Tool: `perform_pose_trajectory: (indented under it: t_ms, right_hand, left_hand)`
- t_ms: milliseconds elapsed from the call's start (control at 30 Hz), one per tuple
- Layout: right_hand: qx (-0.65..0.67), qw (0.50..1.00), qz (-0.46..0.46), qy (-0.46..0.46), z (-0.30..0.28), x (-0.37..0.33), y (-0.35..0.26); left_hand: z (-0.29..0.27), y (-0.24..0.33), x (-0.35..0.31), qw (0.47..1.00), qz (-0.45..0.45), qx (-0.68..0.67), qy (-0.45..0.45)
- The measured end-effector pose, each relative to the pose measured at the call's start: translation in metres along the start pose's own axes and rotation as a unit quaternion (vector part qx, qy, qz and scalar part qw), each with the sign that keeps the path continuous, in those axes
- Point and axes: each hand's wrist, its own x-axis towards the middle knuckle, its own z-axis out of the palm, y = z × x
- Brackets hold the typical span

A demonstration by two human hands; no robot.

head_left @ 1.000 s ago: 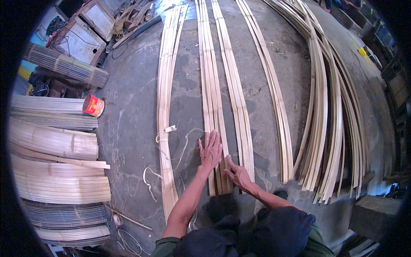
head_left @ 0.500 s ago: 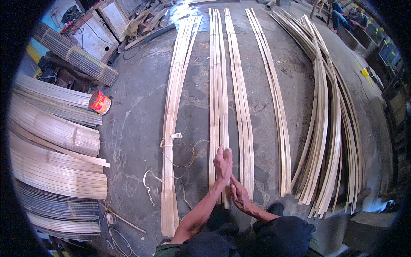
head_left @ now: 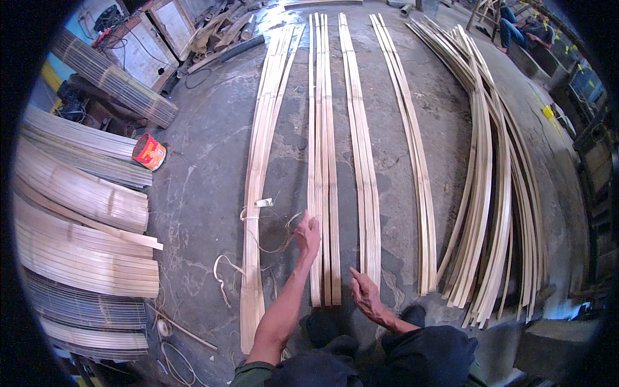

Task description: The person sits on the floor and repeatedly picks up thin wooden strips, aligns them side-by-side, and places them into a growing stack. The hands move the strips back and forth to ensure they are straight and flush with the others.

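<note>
A narrow bundle of pale bamboo slats (head_left: 324, 161) lies lengthwise on the floor before me. At its left edge is my left hand (head_left: 308, 237), fingers stretched forward along the slats and thumb raised; it appears to touch the outermost slat. My right hand (head_left: 366, 295) hovers right of the bundle's near end, apart from it, with the index finger extended and nothing visible in it. Just to the right lies a second slat bundle (head_left: 362, 161). On the left is a longer bundle (head_left: 258, 148), bound with a thin strip near its lower part.
Further right are a thin slat bundle (head_left: 409, 142) and a large loose pile of slats (head_left: 483, 213). Slatted mats (head_left: 84, 258) and a red-orange tin (head_left: 149, 153) stand at left. Thin strips (head_left: 222, 274) curl on the floor. A seated person (head_left: 516, 35) is at far right.
My hands, close together over the middle bundle before, have parted: the left moved left to the bundle's edge, the right off its side. The bundle shifted left, its slats closer together.
</note>
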Motion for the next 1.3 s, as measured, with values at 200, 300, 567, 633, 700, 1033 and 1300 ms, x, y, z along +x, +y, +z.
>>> perform_pose_trajectory:
  t_ms: [200,300,567,633,700,1033,1300]
  right_hand:
    - [-0.024,0.999,-0.048,-0.001,-0.007,0.003,0.003]
    - [-0.046,0.998,-0.049,-0.002,-0.01,0.004,-0.001]
    - [-0.063,0.998,-0.026,-0.017,-0.009,0.004,0.0]
    - [-0.061,0.997,-0.037,-0.015,-0.008,0.005,-0.005]
    - [-0.061,0.997,-0.039,-0.01,-0.011,0.005,-0.002]
    - [-0.067,0.997,-0.049,-0.001,-0.004,0.007,-0.004]
    - [-0.045,0.998,-0.036,0.0,-0.011,0.005,0.006]
  left_hand:
    - [-0.008,0.017,-0.018,0.999,-0.008,0.01,-0.033]
    - [-0.013,0.032,-0.027,0.997,-0.001,0.068,-0.043]
    - [-0.015,0.014,-0.023,0.971,0.022,0.229,-0.07]
    - [-0.015,0.01,-0.021,0.966,0.02,0.248,-0.067]
    - [-0.013,0.021,-0.016,0.965,0.019,0.254,-0.066]
    - [-0.015,-0.027,-0.004,0.911,0.042,0.366,-0.184]
    - [-0.016,0.02,-0.018,0.949,-0.012,0.269,-0.163]
